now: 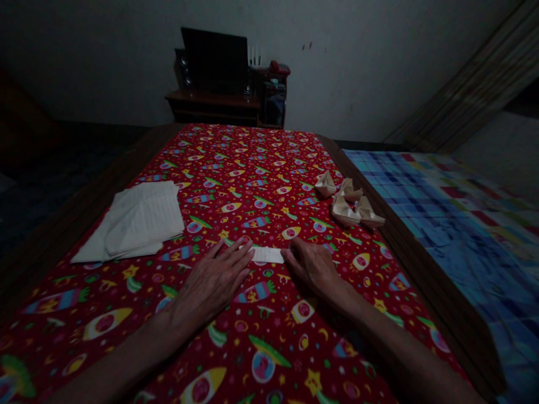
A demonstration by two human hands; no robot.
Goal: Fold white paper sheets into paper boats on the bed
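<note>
A narrow folded strip of white paper (pixel 268 255) lies flat on the red patterned cloth, between my two hands. My left hand (pixel 223 268) rests flat with its fingers stretched out, the fingertips over the strip's left end. At the other end, my right hand (pixel 310 262) is closed, thumb and curled fingers pinching the paper's edge. To the left lies a stack of printed paper sheets (pixel 145 219). Several folded paper boats (pixel 347 209) sit together on the right, beyond my right hand.
The red cloth (pixel 261 359) covers a long surface with dark wooden edges (pixel 438 280). At the far end, a dark monitor (pixel 215 60) with speakers and a red telephone (pixel 279 69) stand by the wall. A blue checked spread (pixel 421 196) lies to the right.
</note>
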